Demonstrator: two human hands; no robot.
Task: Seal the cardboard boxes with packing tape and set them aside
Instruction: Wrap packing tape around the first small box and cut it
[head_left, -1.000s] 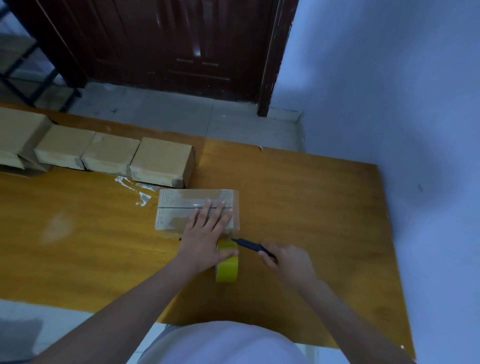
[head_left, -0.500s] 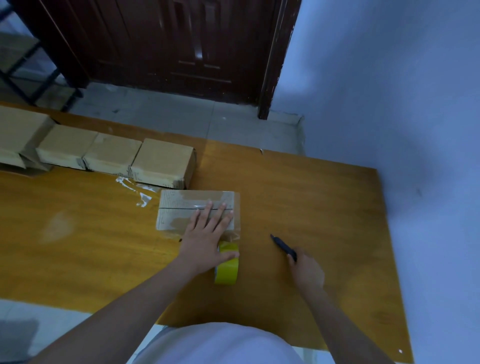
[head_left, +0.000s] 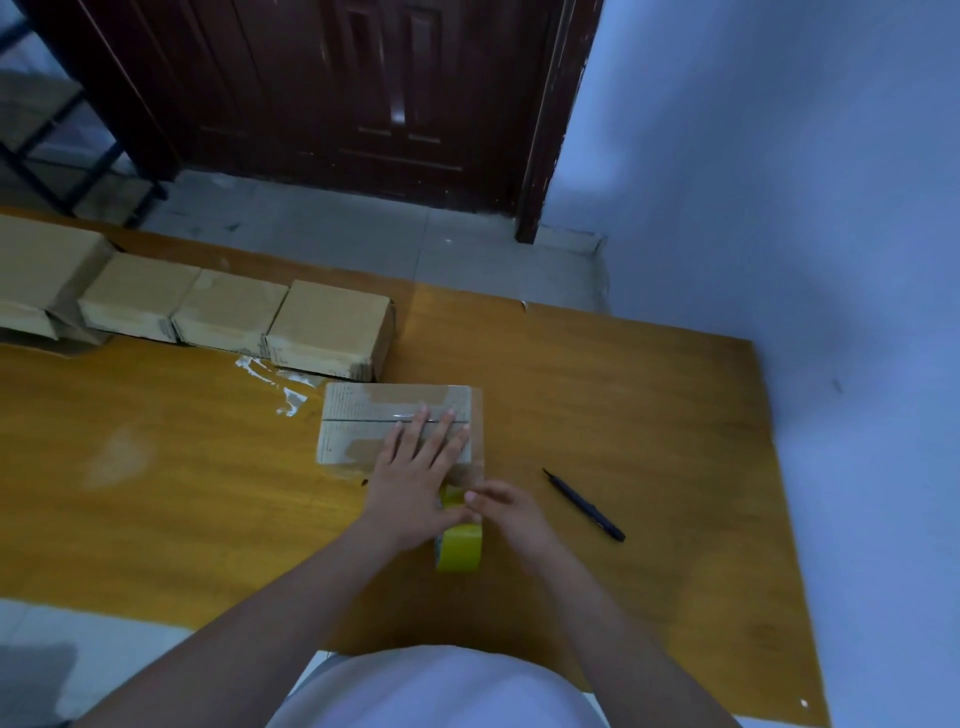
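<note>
Cardboard rectangular box (head_left: 363, 423), taped, sat mid-surface; left hand (head_left: 415, 478) pressed flat on it, fingers spread. Right hand (head_left: 511, 512) touched yellow tape roll (head_left: 460, 545) just beside box, fingers loosely extended. Black pen-shaped cutter (head_left: 584, 505) lay right of box.

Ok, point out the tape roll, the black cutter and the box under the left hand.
tape roll (head_left: 460, 548): head view, yellow outer band.
black cutter (head_left: 586, 506): head view, mid-handle.
box (head_left: 353, 415): head view, top flap, left part.

The person wears a white top (head_left: 441, 691), seen nearest the camera; both forearms are bare, without sleeves, watch or rings.
</note>
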